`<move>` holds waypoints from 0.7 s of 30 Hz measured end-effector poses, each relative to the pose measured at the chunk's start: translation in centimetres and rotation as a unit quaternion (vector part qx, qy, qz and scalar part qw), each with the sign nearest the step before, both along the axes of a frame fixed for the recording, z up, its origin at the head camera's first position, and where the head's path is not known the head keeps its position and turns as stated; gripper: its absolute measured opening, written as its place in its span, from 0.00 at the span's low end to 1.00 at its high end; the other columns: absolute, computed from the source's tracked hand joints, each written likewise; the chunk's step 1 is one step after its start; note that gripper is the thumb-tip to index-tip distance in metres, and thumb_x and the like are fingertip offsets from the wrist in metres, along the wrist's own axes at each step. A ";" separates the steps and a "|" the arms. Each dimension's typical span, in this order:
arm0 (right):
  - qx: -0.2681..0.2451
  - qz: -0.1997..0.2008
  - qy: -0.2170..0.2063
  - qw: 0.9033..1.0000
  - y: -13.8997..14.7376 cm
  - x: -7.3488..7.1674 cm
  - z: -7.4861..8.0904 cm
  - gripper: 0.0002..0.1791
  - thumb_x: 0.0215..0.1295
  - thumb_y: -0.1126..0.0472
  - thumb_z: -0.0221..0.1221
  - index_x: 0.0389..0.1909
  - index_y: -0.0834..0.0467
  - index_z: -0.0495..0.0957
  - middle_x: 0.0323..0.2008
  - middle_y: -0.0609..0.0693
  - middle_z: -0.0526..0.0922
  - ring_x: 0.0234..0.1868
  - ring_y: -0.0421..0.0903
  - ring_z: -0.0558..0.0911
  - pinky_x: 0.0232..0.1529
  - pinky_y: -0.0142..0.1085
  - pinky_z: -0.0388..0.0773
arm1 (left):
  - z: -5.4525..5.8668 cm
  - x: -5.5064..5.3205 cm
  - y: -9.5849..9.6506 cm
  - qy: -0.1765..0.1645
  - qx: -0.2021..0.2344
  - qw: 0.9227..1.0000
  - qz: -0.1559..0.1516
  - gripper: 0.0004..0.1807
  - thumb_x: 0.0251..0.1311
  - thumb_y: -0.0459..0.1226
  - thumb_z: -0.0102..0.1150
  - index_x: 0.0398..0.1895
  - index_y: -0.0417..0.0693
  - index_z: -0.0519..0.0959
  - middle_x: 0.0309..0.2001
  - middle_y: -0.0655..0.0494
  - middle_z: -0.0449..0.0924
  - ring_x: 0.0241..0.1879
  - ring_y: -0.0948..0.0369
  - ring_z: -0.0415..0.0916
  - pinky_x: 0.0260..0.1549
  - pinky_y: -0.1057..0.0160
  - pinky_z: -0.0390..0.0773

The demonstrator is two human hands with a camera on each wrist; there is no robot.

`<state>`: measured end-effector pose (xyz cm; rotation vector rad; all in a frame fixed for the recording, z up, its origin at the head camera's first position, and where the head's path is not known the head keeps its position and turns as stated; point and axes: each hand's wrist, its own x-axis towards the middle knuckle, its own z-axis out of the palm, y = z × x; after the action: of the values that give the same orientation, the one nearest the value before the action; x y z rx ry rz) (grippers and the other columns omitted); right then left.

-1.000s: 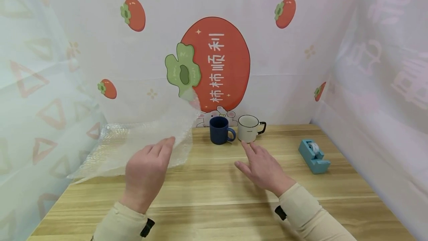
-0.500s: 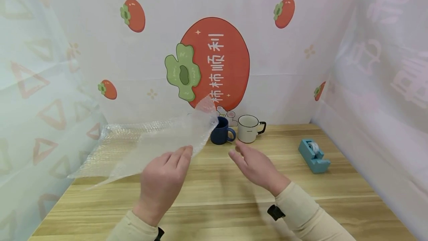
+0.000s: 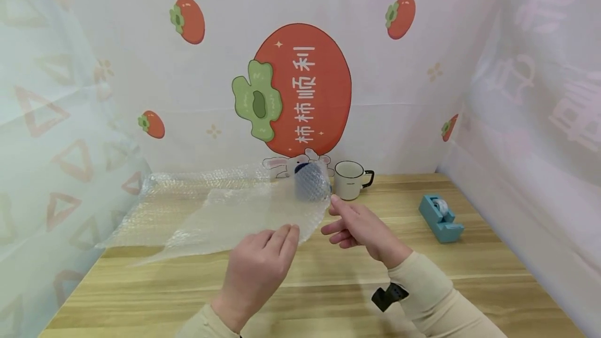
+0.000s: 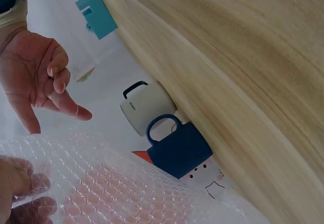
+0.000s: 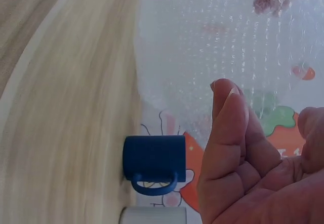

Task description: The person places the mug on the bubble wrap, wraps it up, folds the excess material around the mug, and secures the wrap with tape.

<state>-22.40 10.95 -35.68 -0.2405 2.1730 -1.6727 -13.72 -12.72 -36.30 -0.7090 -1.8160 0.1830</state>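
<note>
My left hand [image 3: 263, 262] pinches the near edge of a clear bubble wrap sheet [image 3: 225, 223], which stretches leftward over the wooden table. My right hand [image 3: 366, 231] is beside the sheet's right corner, its fingers spread apart; the left wrist view shows its palm [image 4: 30, 67] with nothing in it. Whether a fingertip touches the wrap is hard to tell. Through the sheet a dark blue mug [image 5: 154, 158] shows in the head view, partly covered from sight. Right of it stands a white enamel-style mug [image 3: 347, 184] with black rim and handle.
A teal tape dispenser [image 3: 441, 220] with a roll of clear tape sits on the right side of the wooden table [image 3: 305, 296]. Behind the mugs hangs a white cloth backdrop [image 3: 399, 119] with persimmon prints, and cloth walls flank both sides.
My left hand has moved right and nearer, drawing the bubble wrap's right end across in front of the blue mug. My right hand has drawn back slightly from the white mug, fingers now spread.
</note>
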 end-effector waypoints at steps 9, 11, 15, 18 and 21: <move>-0.014 0.027 -0.016 0.999 0.5 0.1 -0.5 0.28 0.76 0.43 0.58 0.54 0.66 0.79 0.32 0.50 0.87 0.30 0.40 0.85 0.33 0.32 0.86 | -0.8 0.2 1.2 0.008 -0.030 0.999 -0.017 0.14 0.70 0.31 0.50 0.38 0.45 0.88 0.34 0.56 0.88 0.23 0.61 0.78 0.16 0.67 0.72; -0.026 0.030 -0.026 0.999 0.6 0.2 -0.7 0.25 0.75 0.47 0.59 0.52 0.67 0.79 0.29 0.49 0.85 0.29 0.39 0.85 0.32 0.31 0.85 | -0.8 0.3 1.3 0.009 -0.032 0.999 -0.018 0.14 0.70 0.32 0.50 0.37 0.45 0.88 0.34 0.57 0.88 0.22 0.61 0.77 0.16 0.68 0.70; -0.040 0.034 -0.036 0.998 0.6 0.2 -0.9 0.20 0.74 0.56 0.59 0.55 0.69 0.79 0.29 0.49 0.86 0.29 0.39 0.84 0.33 0.30 0.85 | -0.7 0.5 1.3 0.016 -0.030 0.999 -0.023 0.14 0.70 0.32 0.49 0.37 0.45 0.87 0.33 0.57 0.87 0.22 0.61 0.76 0.16 0.68 0.67; -0.044 0.032 -0.035 0.998 0.8 0.3 -1.0 0.20 0.73 0.58 0.59 0.57 0.70 0.78 0.29 0.49 0.85 0.29 0.38 0.84 0.33 0.30 0.85 | -0.9 0.7 1.2 0.008 -0.027 0.999 -0.027 0.14 0.71 0.32 0.49 0.38 0.45 0.87 0.34 0.57 0.88 0.22 0.61 0.77 0.16 0.68 0.69; -0.048 0.031 -0.034 0.998 1.2 0.5 -1.2 0.21 0.72 0.59 0.58 0.57 0.70 0.77 0.29 0.48 0.84 0.29 0.38 0.83 0.33 0.31 0.85 | -1.1 0.9 1.0 -0.003 -0.022 0.999 -0.034 0.15 0.73 0.31 0.49 0.40 0.46 0.88 0.34 0.56 0.89 0.21 0.61 0.77 0.17 0.67 0.74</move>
<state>-21.90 12.17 -36.89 -0.2699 2.0183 -1.7262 -12.78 -11.68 -37.35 -0.8021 -1.7955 0.1755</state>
